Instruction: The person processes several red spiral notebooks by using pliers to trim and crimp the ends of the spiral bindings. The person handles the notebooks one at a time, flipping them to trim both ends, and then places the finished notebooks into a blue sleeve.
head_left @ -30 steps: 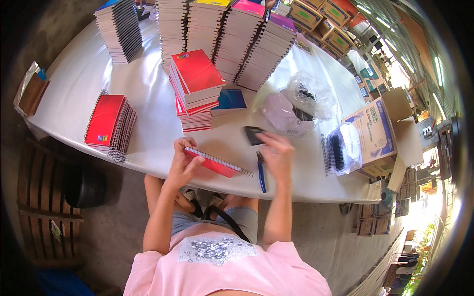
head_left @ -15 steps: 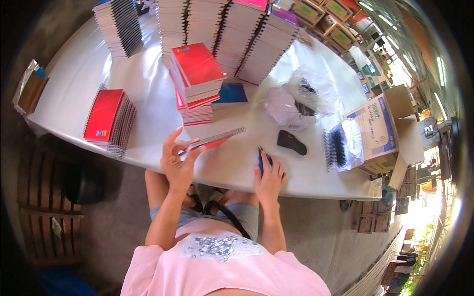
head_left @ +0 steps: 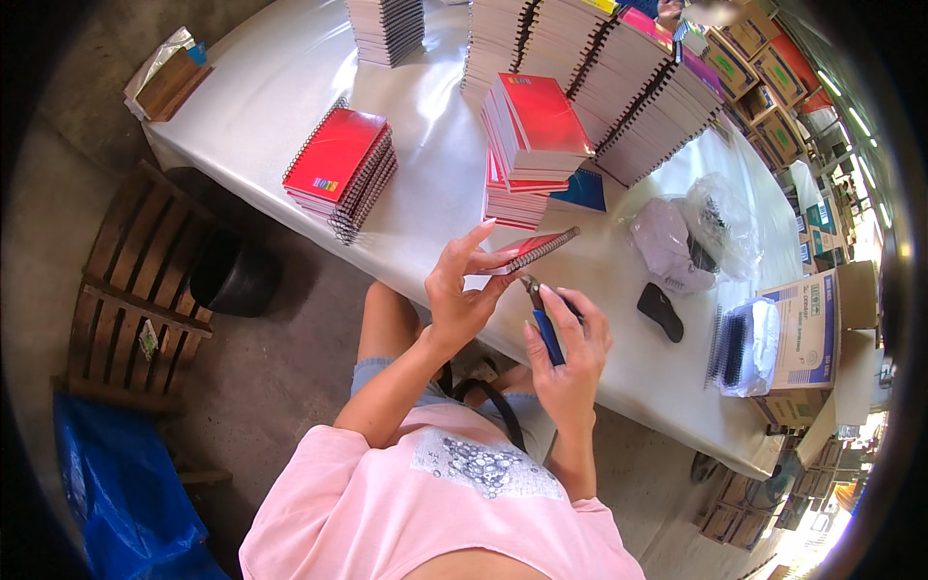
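Note:
Pinched between the thumb and fingers of my left hand (head_left: 462, 285) is a red spiral notebook (head_left: 537, 249), tilted above the table's near edge with its wire binding toward me. My right hand (head_left: 572, 346) grips blue-handled pliers (head_left: 547, 333). The jaws of the pliers meet the near end of the wire binding, close to my left fingertips; whether they bite on the wire I cannot tell. Just beyond the notebook stands a tall pile of red-covered books (head_left: 541, 126). To the left lies a stack of red spiral notebooks (head_left: 340, 159).
Tall stacks of spiral-bound books (head_left: 619, 87) line the far side of the white table (head_left: 425, 203). A blue notebook (head_left: 583, 190) lies beside the red pile. On the right are plastic bags (head_left: 677, 237), a dark curved object (head_left: 660, 311) and an open carton (head_left: 802, 329).
The pliers have risen from the tabletop to the notebook's wire end. My left hand has turned the notebook so its binding faces nearer me. The whole view has shifted left.

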Available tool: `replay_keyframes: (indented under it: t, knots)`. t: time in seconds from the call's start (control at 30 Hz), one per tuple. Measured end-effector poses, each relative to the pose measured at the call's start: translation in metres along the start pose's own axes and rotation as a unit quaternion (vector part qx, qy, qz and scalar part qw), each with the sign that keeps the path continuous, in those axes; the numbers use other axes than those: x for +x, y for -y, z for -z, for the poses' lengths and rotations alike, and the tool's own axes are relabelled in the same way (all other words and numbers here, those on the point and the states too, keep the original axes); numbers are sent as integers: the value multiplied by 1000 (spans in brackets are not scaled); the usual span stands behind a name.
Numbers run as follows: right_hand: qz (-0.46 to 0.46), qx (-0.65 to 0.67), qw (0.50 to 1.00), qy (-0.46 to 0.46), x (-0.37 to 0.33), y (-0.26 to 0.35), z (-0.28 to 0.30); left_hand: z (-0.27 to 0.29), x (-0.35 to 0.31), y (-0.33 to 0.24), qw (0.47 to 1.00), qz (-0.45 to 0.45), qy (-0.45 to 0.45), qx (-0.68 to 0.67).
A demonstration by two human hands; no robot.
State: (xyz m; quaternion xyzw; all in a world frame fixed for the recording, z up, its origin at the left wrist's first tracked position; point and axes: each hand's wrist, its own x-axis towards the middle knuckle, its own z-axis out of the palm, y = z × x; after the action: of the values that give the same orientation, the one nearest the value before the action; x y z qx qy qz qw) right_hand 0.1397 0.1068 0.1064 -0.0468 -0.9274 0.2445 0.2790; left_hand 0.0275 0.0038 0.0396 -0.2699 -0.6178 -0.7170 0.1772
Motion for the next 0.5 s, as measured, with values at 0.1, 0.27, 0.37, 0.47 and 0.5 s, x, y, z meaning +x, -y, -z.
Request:
replay_keyframes:
  t: [0.1,0.27,0.37,0.47,0.5]
  knots:
    - [9,-2,1000,13,3,1,0,0,3,-2,998,-39,-23,48]
    - [-81,235,964,93,-4,-6,1,1,4,2,979,-162,-26,120]
    - [-347,656,635,215,-15,-16,2,3,2,5,964,-218,-18,149]
    - [-255,467,831,163,-20,-19,-7,-2,-3,7,982,-160,-37,92]
    - [-215,398,880,145,-20,-19,-12,-3,0,3,992,-102,-64,42]
